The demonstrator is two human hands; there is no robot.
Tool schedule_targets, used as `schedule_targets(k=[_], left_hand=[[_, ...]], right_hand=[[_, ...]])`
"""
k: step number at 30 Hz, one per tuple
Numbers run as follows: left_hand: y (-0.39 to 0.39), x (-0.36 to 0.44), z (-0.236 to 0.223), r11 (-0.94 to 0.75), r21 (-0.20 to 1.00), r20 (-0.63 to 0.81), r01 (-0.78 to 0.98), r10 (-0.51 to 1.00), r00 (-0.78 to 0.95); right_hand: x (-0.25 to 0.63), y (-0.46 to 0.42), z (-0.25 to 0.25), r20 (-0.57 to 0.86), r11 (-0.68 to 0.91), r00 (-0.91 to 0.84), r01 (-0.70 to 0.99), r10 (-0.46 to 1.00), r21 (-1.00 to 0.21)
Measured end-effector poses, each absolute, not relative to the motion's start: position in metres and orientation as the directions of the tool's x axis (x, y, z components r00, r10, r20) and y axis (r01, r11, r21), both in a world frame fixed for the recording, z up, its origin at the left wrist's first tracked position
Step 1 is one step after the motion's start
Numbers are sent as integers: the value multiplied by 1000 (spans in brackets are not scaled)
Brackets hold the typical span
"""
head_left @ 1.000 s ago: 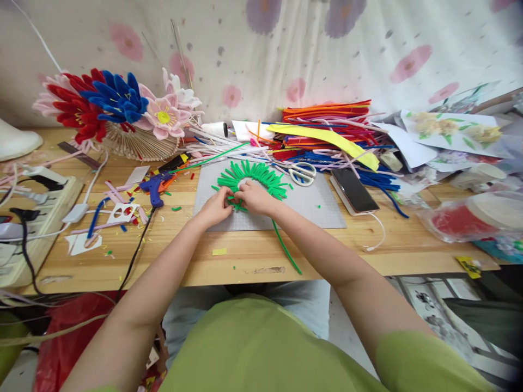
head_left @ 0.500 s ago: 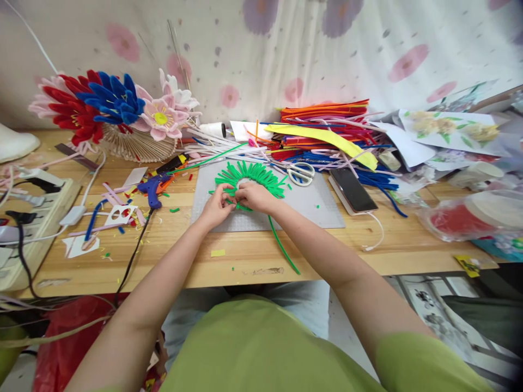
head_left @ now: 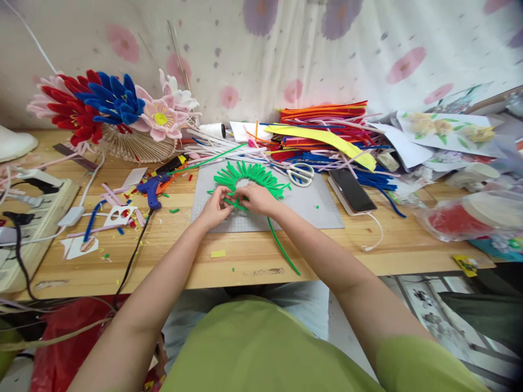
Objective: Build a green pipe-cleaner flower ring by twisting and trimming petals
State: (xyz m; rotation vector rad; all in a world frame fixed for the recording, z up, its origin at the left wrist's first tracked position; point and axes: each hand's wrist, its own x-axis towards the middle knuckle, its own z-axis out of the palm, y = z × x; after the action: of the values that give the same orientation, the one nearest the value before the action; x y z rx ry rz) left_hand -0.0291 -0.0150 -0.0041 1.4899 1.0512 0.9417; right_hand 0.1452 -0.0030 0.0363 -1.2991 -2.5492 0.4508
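A ring of green pipe cleaners (head_left: 250,173), with many short loops fanning outward, lies on a grey cutting mat (head_left: 318,212). My left hand (head_left: 217,207) pinches its near left side between thumb and fingers. Close beside it, my right hand (head_left: 254,198) is closed on the same green pipe cleaner work, at the near edge of the ring. A long green tail (head_left: 283,247) runs from under my right hand toward the table's front edge. My fingers hide part of the ring's near side.
White-handled scissors (head_left: 301,174) lie on the mat's right, a phone (head_left: 352,190) beyond them. Bundled pipe cleaners (head_left: 322,114) are heaped behind. A blue glue gun (head_left: 152,189) sits among scraps at left, near fuzzy flowers (head_left: 114,98) and a power strip (head_left: 44,223).
Both hands stay at the ring's near side, with small finger shifts. A green strand now sticks up between the fingertips. The ring has moved very slightly left.
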Motion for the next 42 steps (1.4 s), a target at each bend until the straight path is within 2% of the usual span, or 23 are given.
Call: schedule_targets(k=[3, 7, 10, 15, 19, 21, 24, 26, 28, 31, 37, 42], left_hand=[[-16, -29, -8, -97, 987, 51, 131, 946, 322], [-16, -28, -13, -142, 975, 81, 170, 943, 323], [-18, -26, -12, -206, 938, 139, 278, 960, 241], [-28, -21, -4, -263, 865, 287, 426, 958, 8], [-36, -19, 1, -296, 821, 369, 488, 928, -58], [-39, -19, 2, -202, 855, 271, 478, 959, -79], [-39, -16, 6, 90, 953, -78, 290, 996, -53], [-37, -15, 12, 293, 945, -297, 143, 955, 10], [-34, -15, 18, 415, 905, -420, 87, 907, 43], [-30, -19, 26, 481, 867, -488, 127, 872, 28], [-23, -25, 33, 496, 841, -511, 217, 859, 17], [-18, -19, 36, 535, 840, -540, 91, 840, 46]], right_hand=[[148, -12, 37, 61, 550, -582, 722, 811, -420], [150, -14, 33, 38, 570, -595, 747, 803, -341], [149, -9, 29, 94, 636, -641, 714, 762, -292], [145, 1, 26, 138, 805, -794, 576, 592, -143], [142, 8, 28, 174, 825, -807, 549, 565, -132], [142, 10, 29, 204, 796, -770, 589, 605, -141], [140, 10, 26, 227, 762, -728, 630, 647, -152], [139, 8, 23, 199, 742, -715, 650, 670, -163], [137, 6, 22, 164, 723, -704, 669, 691, -172], [135, 5, 22, 117, 716, -706, 681, 698, -155], [131, 13, 31, 78, 717, -715, 682, 695, -144], [132, 16, 31, 149, 680, -664, 706, 733, -196]])
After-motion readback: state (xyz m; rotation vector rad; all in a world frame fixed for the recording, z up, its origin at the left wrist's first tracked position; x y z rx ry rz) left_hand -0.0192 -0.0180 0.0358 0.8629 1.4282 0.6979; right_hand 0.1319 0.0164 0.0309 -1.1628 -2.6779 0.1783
